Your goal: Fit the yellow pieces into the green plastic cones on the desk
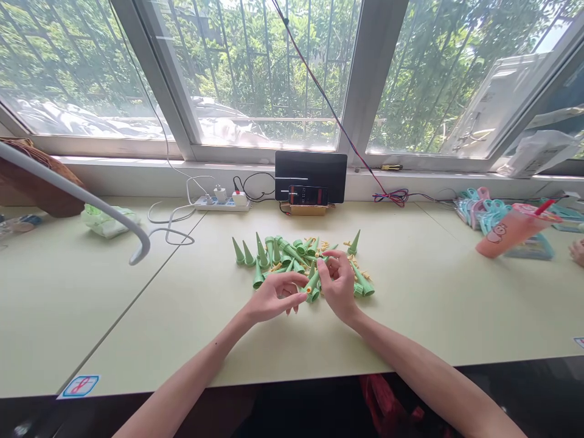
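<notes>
My left hand [277,296] is closed around the near end of a green plastic cone [313,280], with thumb and index finger on either side. An orange-yellow piece [309,290] sits at that end. To its right, my right hand [340,285] pinches a small yellow piece [318,255] between thumb and fingers, just above the heap. Around and behind both hands lies a pile of green cones [286,248], some lying and some upright. Small yellow pieces [365,275] are scattered among them. On the left, several cones [238,250] stand point up.
A phone [308,195] leans against a dark tablet [311,170] at the back. A power strip [222,203] with white cables sits left of them. On the right are a tilted drink cup [513,231] and light-blue items [474,210]. Another person's hand [577,251] shows at the right edge.
</notes>
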The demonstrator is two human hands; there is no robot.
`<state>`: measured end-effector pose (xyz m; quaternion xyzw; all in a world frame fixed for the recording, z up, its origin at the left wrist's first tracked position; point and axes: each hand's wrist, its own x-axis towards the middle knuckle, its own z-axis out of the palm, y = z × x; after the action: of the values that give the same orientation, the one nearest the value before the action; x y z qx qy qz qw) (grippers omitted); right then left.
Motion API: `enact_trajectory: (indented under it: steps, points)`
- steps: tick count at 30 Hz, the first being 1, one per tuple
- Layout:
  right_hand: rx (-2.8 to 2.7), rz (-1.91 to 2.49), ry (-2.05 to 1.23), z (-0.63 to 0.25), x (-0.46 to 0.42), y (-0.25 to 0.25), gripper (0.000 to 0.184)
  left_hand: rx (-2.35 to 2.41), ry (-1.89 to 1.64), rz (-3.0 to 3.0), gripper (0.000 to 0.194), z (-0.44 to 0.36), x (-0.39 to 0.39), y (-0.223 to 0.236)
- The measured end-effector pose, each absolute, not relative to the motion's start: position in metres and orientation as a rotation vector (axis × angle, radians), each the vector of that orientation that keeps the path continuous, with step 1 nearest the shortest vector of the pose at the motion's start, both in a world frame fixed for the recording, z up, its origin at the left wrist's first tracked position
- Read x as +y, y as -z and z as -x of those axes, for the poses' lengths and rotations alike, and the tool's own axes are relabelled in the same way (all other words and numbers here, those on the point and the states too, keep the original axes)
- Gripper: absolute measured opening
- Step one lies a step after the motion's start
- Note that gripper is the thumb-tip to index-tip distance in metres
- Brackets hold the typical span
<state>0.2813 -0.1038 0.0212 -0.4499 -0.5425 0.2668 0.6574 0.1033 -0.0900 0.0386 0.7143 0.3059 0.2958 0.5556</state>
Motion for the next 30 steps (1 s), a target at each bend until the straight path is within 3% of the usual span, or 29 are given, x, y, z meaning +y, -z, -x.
enact_trajectory:
  steps: [7, 22, 30]
  points:
    - [-1.335, 1.014, -0.493, -0.2796, -0.1051, -0.0197, 0.013, 0.709, -0.636, -1.730, 0.042, -0.1045, -0.0907, -0.0415]
    - [-1.494, 0.956, -0.576, -0.2796, -0.1077, -0.0215, 0.021, 0.699, -0.636, -1.856, 0.013, -0.1067, -0.0925, -0.0425]
    - [-1.575, 0.961, -0.517, -0.2793, -0.1065, -0.0195, 0.027, 0.708, -0.653, -1.900, 0.015, -0.1075, -0.0925, -0.0400]
